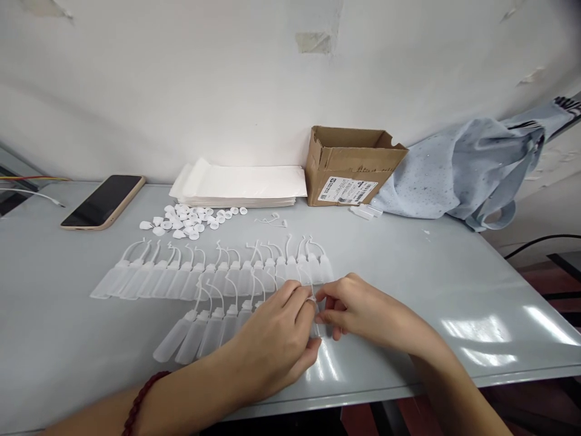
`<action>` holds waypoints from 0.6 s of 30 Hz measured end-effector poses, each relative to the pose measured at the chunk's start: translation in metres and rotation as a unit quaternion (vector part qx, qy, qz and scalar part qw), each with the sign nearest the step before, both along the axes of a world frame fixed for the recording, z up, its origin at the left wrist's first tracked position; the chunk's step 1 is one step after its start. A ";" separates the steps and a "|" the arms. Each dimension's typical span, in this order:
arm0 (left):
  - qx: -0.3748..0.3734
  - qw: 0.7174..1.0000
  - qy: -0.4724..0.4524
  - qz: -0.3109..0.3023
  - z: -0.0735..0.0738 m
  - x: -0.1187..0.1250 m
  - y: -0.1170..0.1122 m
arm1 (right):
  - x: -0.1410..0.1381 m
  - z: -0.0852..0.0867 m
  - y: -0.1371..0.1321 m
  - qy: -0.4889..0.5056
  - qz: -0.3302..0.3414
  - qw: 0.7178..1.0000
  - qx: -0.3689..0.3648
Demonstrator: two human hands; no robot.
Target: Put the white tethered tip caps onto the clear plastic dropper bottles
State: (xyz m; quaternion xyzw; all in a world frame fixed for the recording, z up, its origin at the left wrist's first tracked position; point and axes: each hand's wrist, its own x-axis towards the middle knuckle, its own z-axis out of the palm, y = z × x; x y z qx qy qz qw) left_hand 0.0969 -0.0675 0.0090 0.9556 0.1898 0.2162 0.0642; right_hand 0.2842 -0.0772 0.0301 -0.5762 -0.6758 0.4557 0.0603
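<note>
Both hands meet at the right end of the front row, at a small translucent plastic bottle (320,330) with a thin strap rising from its neck. My left hand (285,330) has its fingers curled at the bottle's left side and neck, hiding part of it and its neighbours. From the other side, my right hand (351,309) pinches close to the neck with thumb and forefinger. Several similar strapped bottles (184,333) lie in the front row to the left. Behind them runs a longer row of bottles (167,278), their straps pointing towards the wall.
Small white caps (188,221) lie in a loose pile, beside a few loose straps (272,221). Along the wall are a white stack of sheets or envelopes (245,181), a cardboard box (349,169) and a light blue cloth bag (445,169). A phone (104,201) rests at the left.
</note>
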 end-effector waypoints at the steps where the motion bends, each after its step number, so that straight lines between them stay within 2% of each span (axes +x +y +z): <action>1: 0.003 1.000 0.001 0.002 0.000 0.000 0.000 | 0.000 0.000 0.000 0.001 0.000 1.000 0.000; 18: 0.020 1.000 0.018 0.012 0.000 -0.005 -0.003 | 0.000 0.005 0.003 -0.010 -0.002 1.000 -0.011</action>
